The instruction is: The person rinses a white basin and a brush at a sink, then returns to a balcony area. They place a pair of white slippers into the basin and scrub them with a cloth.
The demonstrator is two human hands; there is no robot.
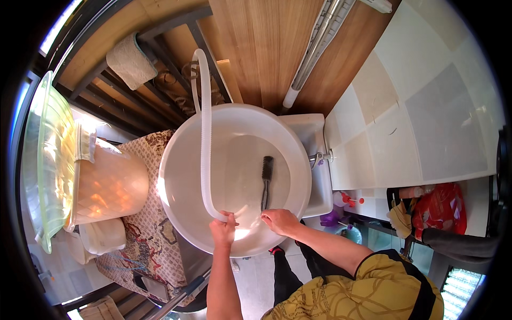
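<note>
A large white round basin (180, 160) lies before me. My left hand (222, 230) is closed around the end of a translucent corrugated hose (206, 132), which bends over the basin's far rim. Bright glints show beside that hand, perhaps water or reflected light. Over the near right part of the basin, my right hand (281, 222) has its fingers drawn together. A dark long-handled brush (267, 176) points away from me inside the basin, bristles at the far end. Its handle end meets my right fingertips; whether they grip it is unclear.
The basin overlaps a white sink (316, 132) with a metal tap (320, 157). At left, a peach-coloured bucket (112, 184) and a phone (152, 286) rest on a patterned cloth (140, 236). A rag (131, 62) hangs on a dark rack (160, 40). A red bag (442, 212) is at right.
</note>
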